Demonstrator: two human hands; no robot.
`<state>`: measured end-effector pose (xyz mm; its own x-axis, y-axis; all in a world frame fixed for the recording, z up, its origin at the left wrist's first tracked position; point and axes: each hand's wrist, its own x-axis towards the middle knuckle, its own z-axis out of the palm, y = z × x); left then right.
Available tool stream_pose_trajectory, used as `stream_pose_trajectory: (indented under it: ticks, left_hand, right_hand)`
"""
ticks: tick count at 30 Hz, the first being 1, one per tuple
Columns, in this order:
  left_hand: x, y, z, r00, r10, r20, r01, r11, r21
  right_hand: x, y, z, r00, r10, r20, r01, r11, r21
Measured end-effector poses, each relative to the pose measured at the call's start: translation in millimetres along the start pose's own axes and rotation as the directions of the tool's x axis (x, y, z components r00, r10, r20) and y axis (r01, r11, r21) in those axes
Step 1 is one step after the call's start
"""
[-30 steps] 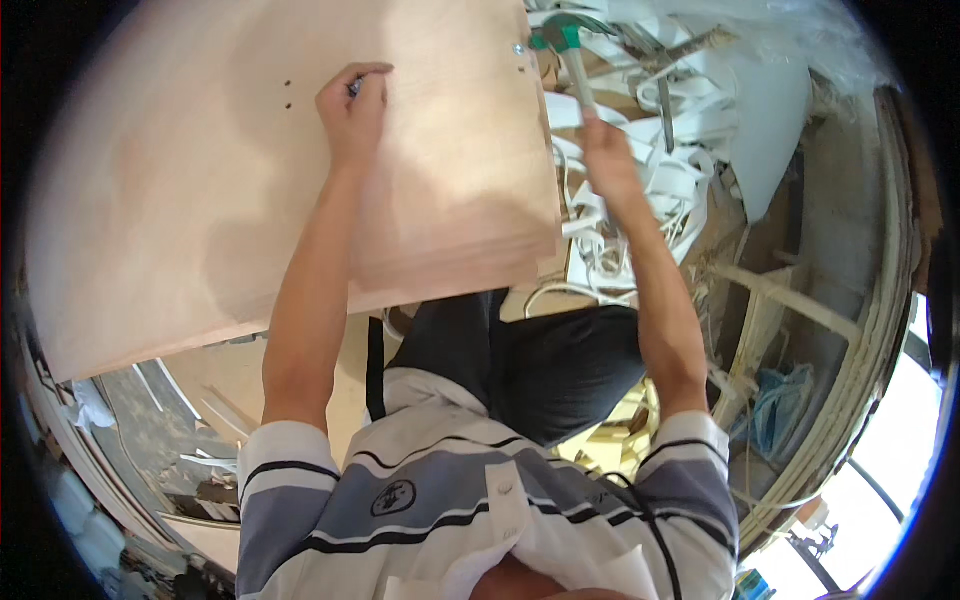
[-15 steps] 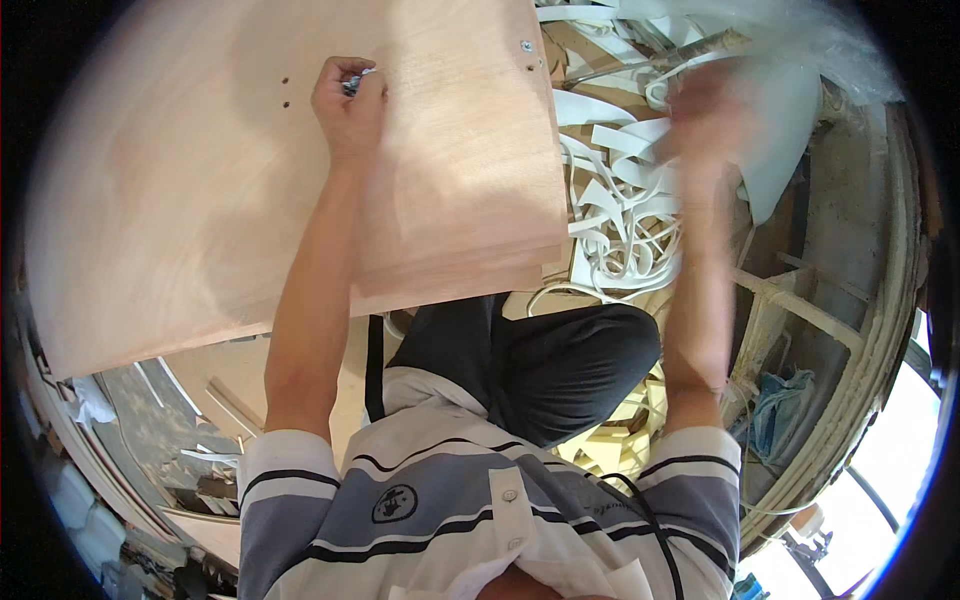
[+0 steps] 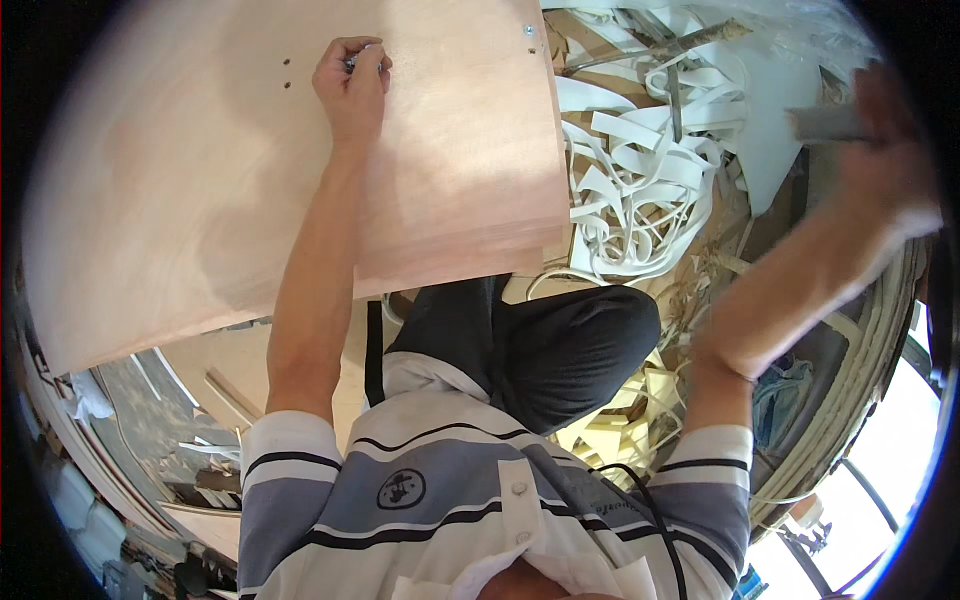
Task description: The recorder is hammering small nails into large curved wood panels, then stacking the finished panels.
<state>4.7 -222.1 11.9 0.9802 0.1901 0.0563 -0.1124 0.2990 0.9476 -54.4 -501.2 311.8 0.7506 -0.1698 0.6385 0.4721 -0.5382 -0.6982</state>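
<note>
On the wooden panel (image 3: 460, 170), the left hand (image 3: 350, 92) curls its fingers around small metal pieces (image 3: 350, 64). The blurred right hand (image 3: 888, 165) grips a greyish handle (image 3: 825, 124).

You had bright light (image 3: 900, 440) behind dark bars (image 3: 870, 492). Left of the light was a curved ledge (image 3: 866, 376) and, farther, gray floor (image 3: 155, 430).

Pale pinkish-tan board (image 3: 450, 170), faintly grained, beside bright white strips (image 3: 590, 95)
Two dark dots (image 3: 287, 62) mark the board; a silvery fitting (image 3: 529, 30) sits by its right edge. The shirt (image 3: 440, 515) is white with grey-blue bands and black stripes, the trousers (image 3: 570, 350) plain black, the scattered scraps (image 3: 605, 440) pale yellow.
</note>
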Motion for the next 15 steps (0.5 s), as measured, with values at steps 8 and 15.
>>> stream_pose_trajectory:
  ticks: [8,15]
  left_hand:
    - [5.7,-18.9,-3.0,0.999,0.040,0.022,-0.041,0.997,0.060]
    - [4.0,4.1,4.9,0.981,-0.188,0.057,0.191,0.980,-0.055]
  right_hand:
    - [-212.8,150.5,58.7,0.577,0.808,0.115,-0.670,0.549,-0.499]
    - [-297.2,39.7,17.5,0.328,0.918,0.221,-0.895,0.377,-0.238]
